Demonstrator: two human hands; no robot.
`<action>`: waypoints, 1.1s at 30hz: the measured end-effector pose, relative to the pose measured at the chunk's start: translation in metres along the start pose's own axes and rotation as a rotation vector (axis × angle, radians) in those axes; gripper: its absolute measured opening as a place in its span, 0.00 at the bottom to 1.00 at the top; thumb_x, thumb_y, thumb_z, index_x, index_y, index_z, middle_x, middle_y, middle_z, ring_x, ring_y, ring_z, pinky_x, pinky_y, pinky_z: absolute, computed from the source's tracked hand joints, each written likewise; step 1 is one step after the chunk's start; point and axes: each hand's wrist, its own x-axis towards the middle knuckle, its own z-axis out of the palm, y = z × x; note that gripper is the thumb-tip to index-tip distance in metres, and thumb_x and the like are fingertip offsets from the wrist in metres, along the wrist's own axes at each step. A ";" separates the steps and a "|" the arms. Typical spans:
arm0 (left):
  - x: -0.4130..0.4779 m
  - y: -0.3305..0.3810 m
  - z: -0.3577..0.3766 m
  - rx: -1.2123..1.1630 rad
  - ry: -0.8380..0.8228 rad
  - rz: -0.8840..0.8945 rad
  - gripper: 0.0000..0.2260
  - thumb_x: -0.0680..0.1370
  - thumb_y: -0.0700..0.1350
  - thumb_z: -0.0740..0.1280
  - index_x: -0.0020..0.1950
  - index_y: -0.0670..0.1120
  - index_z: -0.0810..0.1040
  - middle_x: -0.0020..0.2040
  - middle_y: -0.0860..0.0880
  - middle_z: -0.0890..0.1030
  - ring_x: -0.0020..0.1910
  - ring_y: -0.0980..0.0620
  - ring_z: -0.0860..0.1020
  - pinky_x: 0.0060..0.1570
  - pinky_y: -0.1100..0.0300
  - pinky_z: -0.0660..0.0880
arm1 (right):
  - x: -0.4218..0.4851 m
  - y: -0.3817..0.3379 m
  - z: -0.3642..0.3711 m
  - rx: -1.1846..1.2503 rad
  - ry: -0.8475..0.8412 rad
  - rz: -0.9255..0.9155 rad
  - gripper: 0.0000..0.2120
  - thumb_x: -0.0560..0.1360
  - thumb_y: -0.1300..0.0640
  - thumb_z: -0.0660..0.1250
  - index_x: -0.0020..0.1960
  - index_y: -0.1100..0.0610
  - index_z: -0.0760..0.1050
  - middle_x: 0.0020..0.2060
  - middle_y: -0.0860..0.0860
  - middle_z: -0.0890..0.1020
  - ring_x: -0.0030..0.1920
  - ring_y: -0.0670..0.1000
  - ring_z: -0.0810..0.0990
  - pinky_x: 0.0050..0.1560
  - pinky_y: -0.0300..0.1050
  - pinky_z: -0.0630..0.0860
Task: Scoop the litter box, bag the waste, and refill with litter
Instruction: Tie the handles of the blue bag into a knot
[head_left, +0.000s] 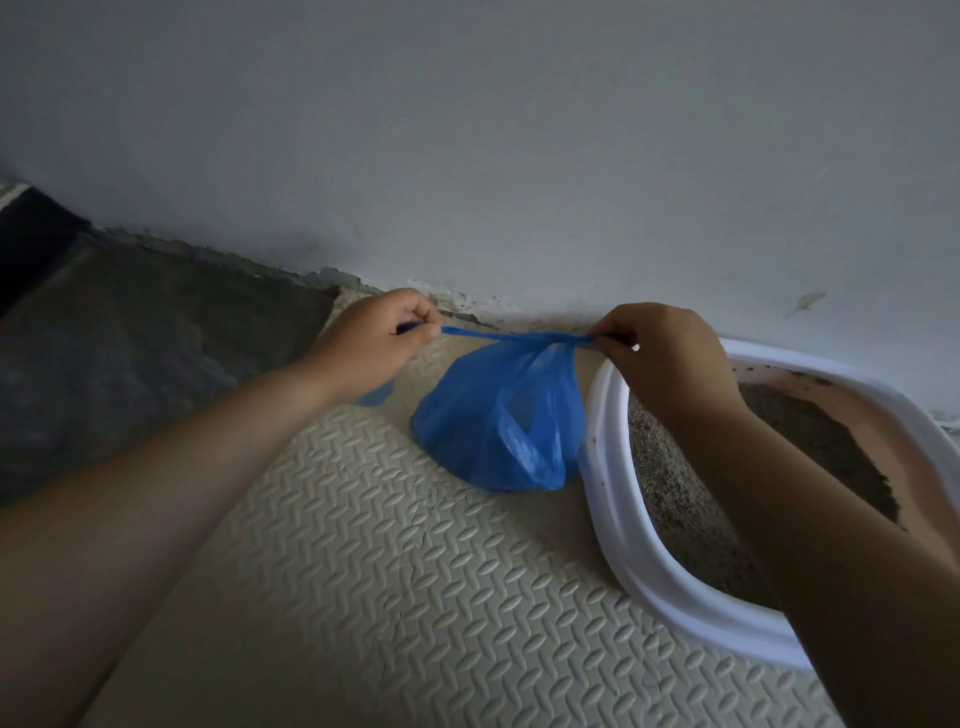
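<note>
Fingers (415, 319) of our left hand (374, 340) are curled tight and pinching one twisted blue strand, and over on the other side the fingers (613, 332) of our right hand (662, 358) are clamped on a second strand. That makes two hands, two strands, both drawn out taut and level in opposite directions. The strands meet in one gathered twist right above the blue bag (493, 421); whether it is a finished knot, we cannot tell.

One bag, then, thin blue plastic, bulging low and rounded, its bottom down at the foam mat (395, 582). It sits between our two forearms, just beside the left outer wall of the litter box (618, 525), close enough that they look to be touching.

One litter box, with a broad white rim, rounded at the corners, running out of view at the right edge. Our right forearm crosses over it. Inside we see grey-brown litter (675, 499), grainy, banked darker and higher toward the far side, with dark specks on the inner wall near the back.

One small pale blue object (376, 396) peeks out under our left wrist; too hidden to name.

Now the surface: one cream foam mat, embossed all over with a woven leaf-like pattern, carrying bag and box. To its left lies bare dark floor (130, 343). Behind everything stands a plain pale wall (467, 130), scuffed and crumbling along its base where it meets the floor, with one small mark on it at the right. The light is dim.
</note>
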 end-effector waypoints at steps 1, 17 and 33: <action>-0.002 -0.006 -0.005 -0.001 0.003 -0.013 0.09 0.77 0.40 0.66 0.40 0.52 0.75 0.29 0.61 0.76 0.27 0.63 0.71 0.35 0.60 0.69 | -0.001 0.004 0.000 -0.013 -0.003 0.010 0.06 0.75 0.58 0.67 0.49 0.54 0.83 0.44 0.50 0.84 0.47 0.52 0.80 0.44 0.44 0.73; -0.042 -0.104 -0.045 0.117 0.062 -0.287 0.06 0.78 0.36 0.64 0.41 0.42 0.75 0.30 0.43 0.74 0.29 0.48 0.70 0.36 0.54 0.68 | -0.019 0.048 0.021 -0.141 -0.107 0.259 0.10 0.76 0.60 0.63 0.49 0.53 0.82 0.37 0.50 0.80 0.37 0.50 0.73 0.33 0.43 0.63; 0.002 0.006 -0.068 -0.106 0.097 -0.108 0.10 0.80 0.35 0.61 0.40 0.46 0.73 0.27 0.53 0.77 0.25 0.61 0.72 0.33 0.68 0.71 | 0.003 0.019 0.003 0.031 0.054 0.217 0.07 0.75 0.61 0.65 0.49 0.58 0.81 0.42 0.53 0.81 0.42 0.52 0.76 0.41 0.41 0.66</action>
